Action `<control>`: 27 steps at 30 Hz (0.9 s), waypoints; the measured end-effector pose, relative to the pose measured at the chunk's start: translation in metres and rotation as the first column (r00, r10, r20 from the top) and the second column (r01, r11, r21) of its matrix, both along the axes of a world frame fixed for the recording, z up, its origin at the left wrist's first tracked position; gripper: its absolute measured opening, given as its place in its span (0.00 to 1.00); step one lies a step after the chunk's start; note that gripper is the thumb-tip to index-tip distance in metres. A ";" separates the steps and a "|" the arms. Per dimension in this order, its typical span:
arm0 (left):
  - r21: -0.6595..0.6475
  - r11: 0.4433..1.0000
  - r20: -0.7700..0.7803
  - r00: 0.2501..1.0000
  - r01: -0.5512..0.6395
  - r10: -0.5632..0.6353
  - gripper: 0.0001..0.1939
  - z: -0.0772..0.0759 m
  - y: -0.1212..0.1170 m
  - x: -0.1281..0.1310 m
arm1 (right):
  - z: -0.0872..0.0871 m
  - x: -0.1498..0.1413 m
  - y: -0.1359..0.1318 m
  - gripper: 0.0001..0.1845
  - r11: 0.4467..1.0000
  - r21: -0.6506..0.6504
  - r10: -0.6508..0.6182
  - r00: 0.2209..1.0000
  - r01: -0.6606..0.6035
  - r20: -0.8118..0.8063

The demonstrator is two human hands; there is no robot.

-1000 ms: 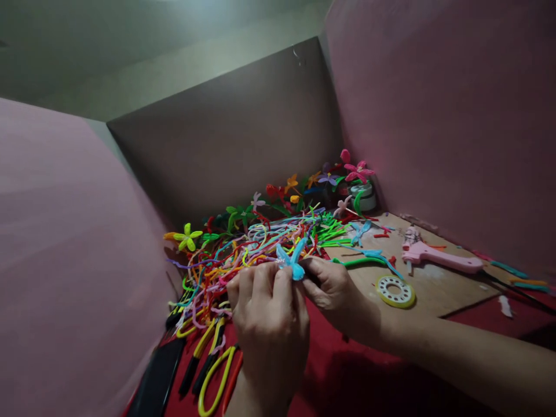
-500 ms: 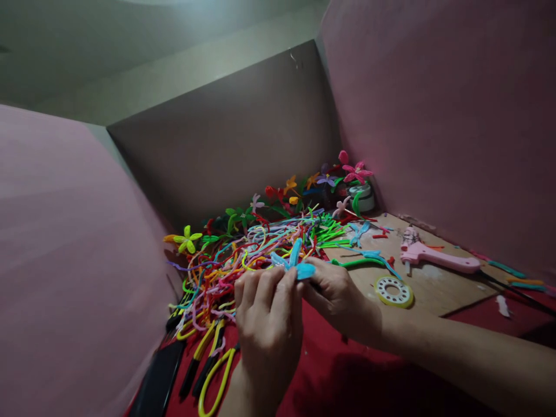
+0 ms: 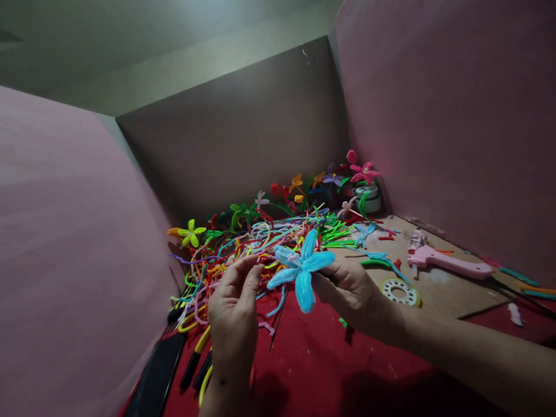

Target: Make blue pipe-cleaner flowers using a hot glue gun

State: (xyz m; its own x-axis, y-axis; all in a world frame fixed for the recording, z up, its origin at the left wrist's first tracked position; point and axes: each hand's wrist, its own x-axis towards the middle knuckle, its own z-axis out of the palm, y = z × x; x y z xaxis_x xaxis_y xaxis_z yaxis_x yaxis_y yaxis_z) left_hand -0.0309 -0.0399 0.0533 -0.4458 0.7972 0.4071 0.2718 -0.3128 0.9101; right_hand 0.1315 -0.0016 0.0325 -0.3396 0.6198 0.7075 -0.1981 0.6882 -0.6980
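Observation:
A light blue pipe-cleaner flower (image 3: 305, 271) with several fuzzy petals and a pale pink centre faces me above the red cloth. My right hand (image 3: 358, 292) is closed on it from behind and to the right; the spot where the fingers grip is hidden by the petals. To the left of the flower, apart from it, is my left hand (image 3: 237, 304). Its thumb and index finger are pinched together, and whatever is between their tips is too small to make out. Behind both hands spreads a tangled heap of coloured pipe cleaners (image 3: 260, 231).
A pink glue gun (image 3: 452, 260) lies on a wooden board (image 3: 443, 295) at right, near a yellow-rimmed tape roll (image 3: 400, 292). Yellow-handled pliers (image 3: 195, 356) and a black flat object (image 3: 156, 373) sit at left. Finished flowers (image 3: 191, 233) line the back; pink panels stand either side.
My left hand has drawn away from the flower to the left. The flower has turned to show its open face, still in my right hand. The view has shifted slightly.

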 end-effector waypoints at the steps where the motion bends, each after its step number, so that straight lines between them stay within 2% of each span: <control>1: 0.004 1.000 0.010 1.000 0.004 -0.004 0.16 -0.001 0.001 -0.001 | -0.001 0.000 0.000 0.16 1.000 -0.004 0.004 1.000 -0.004 -0.015; 5: 0.019 1.000 0.018 1.000 0.017 -0.017 0.15 0.003 0.001 0.001 | -0.003 -0.003 0.003 0.14 1.000 -0.017 0.023 0.999 -0.024 -0.045; 11: 0.067 0.996 0.039 0.997 0.060 -0.063 0.14 0.026 0.002 0.006 | -0.004 -0.001 0.008 0.15 0.994 0.031 0.109 0.994 -0.109 0.022; 13: 0.077 0.990 0.045 0.992 0.118 -0.121 0.13 0.031 0.005 0.005 | -0.009 0.002 0.010 0.15 0.989 -0.041 0.140 0.989 -0.139 0.040; 15: 0.042 0.981 0.042 0.981 0.188 -0.190 0.11 0.030 0.011 0.003 | -0.016 0.004 0.012 0.15 0.961 -0.182 0.219 0.975 -0.210 0.029; 18: -0.032 0.955 0.021 0.955 0.295 -0.295 0.11 0.023 0.021 -0.002 | -0.025 0.006 0.017 0.14 0.842 -0.358 0.405 0.911 -0.403 -0.072; 21: -0.066 0.908 -0.005 0.910 0.413 -0.414 0.13 0.012 0.028 -0.006 | -0.028 0.007 0.022 0.16 0.625 -0.507 0.573 0.790 -0.594 -0.219; 23: -0.092 0.861 -0.051 0.861 0.500 -0.506 0.15 0.007 0.031 -0.005 | -0.029 0.008 0.025 0.18 0.479 -0.575 0.624 0.718 -0.664 -0.309; 24: -0.104 0.840 -0.100 0.835 0.532 -0.541 0.17 0.006 0.031 -0.004 | -0.029 0.008 0.026 0.18 0.428 -0.588 0.637 0.691 -0.686 -0.342; 25: -0.107 0.830 -0.169 0.812 0.548 -0.558 0.17 0.004 0.031 -0.002 | -0.029 0.009 0.027 0.18 0.389 -0.593 0.650 0.667 -0.705 -0.365; 27: -0.077 0.852 -0.331 0.792 0.519 -0.513 0.14 0.001 0.030 0.003 | -0.030 0.009 0.028 0.17 0.358 -0.582 0.667 0.636 -0.730 -0.388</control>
